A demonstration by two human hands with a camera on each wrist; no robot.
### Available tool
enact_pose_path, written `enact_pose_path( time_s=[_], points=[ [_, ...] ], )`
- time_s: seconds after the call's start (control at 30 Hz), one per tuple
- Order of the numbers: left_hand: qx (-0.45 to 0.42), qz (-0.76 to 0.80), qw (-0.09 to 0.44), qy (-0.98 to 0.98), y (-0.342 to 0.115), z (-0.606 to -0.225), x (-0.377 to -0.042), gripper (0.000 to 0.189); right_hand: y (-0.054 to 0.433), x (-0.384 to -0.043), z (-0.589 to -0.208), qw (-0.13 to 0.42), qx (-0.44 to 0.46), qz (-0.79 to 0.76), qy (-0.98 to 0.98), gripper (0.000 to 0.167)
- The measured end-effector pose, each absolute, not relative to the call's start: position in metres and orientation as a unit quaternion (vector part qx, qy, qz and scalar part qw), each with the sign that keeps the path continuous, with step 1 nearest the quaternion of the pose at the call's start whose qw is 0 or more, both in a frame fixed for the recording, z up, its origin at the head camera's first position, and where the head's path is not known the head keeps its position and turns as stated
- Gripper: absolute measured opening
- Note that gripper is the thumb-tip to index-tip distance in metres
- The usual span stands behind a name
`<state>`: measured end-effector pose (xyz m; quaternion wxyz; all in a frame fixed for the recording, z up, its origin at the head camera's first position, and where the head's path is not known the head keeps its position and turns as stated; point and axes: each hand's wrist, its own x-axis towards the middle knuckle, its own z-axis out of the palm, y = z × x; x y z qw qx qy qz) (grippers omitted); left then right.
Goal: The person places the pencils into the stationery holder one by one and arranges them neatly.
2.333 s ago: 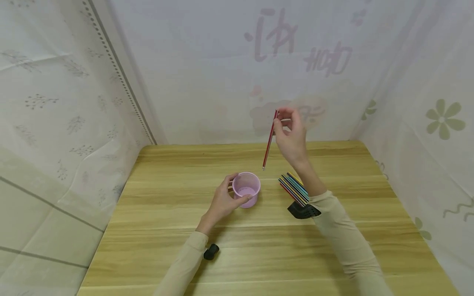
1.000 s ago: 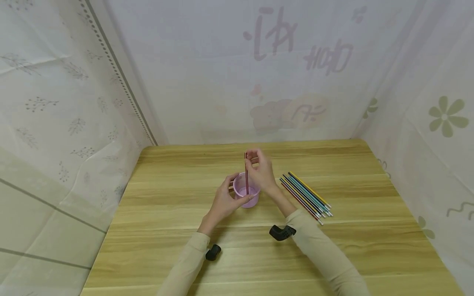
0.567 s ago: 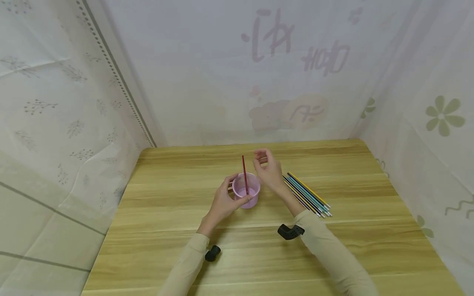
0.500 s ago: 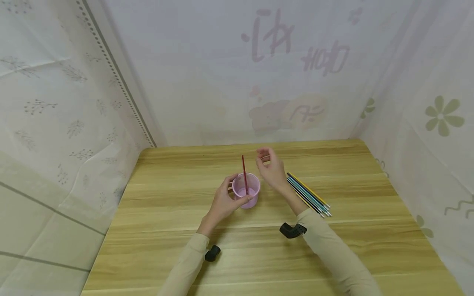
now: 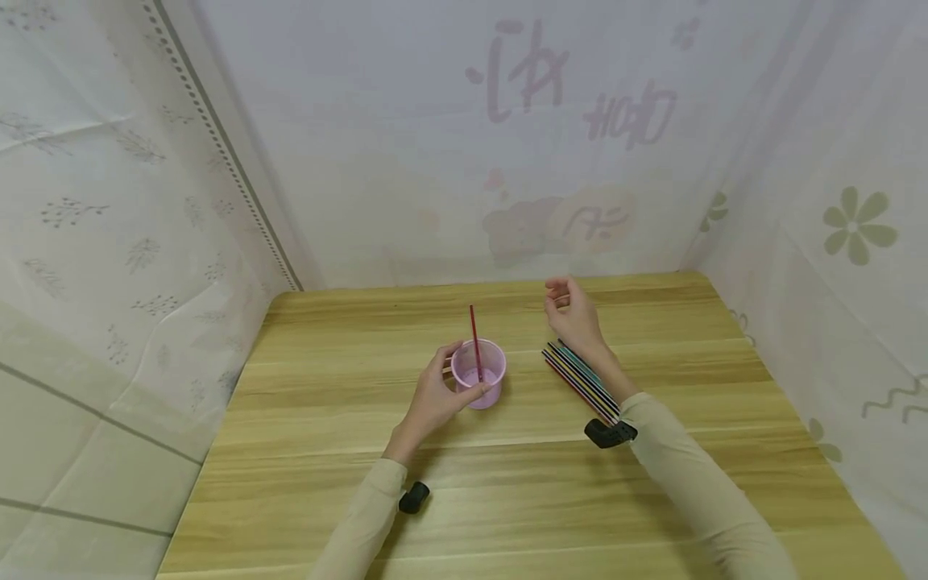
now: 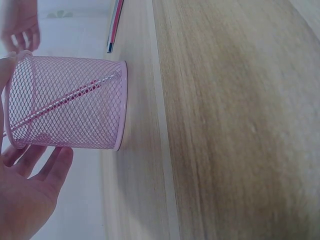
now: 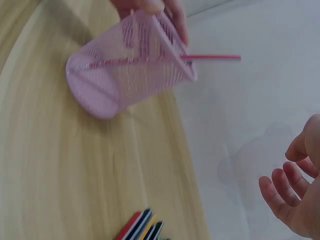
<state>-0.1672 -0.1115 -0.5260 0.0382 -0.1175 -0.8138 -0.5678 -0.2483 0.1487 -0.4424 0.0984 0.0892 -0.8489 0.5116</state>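
Note:
A pink mesh pencil cup (image 5: 487, 396) stands upright on the table, and my left hand (image 5: 439, 396) grips it near the rim, thumb in front and fingers behind. One red pencil (image 5: 475, 342) leans inside the cup, its upper part sticking out above the rim. In the left wrist view the pencil (image 6: 60, 101) shows through the mesh. My right hand (image 5: 575, 316) is raised to the right of the cup with loosely curled fingers and nothing in them. Below it lies a bundle of pencils (image 5: 580, 383) in several colours, partly hidden by the right forearm.
The wooden table (image 5: 326, 451) has its far edge against a pale printed curtain (image 5: 399, 161). Curtains also hang along the left and right sides. A black wrist device (image 5: 611, 433) juts from the right sleeve, another black device (image 5: 415, 498) from the left.
My right hand has lowered the red pencil into the cup, let go of it and moved back right, over the pencil bundle. My left hand has kept its grip on the cup.

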Motion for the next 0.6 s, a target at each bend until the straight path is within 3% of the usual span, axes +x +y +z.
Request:
enact_pose_path(
  time_s=[0.6],
  points=[
    [-0.124,-0.58,0.043,-0.804,-0.111,-0.528,-0.169,0.082,0.203,-0.254,-0.492,0.048,0.078,0.421,-0.903,0.028]
  ],
)
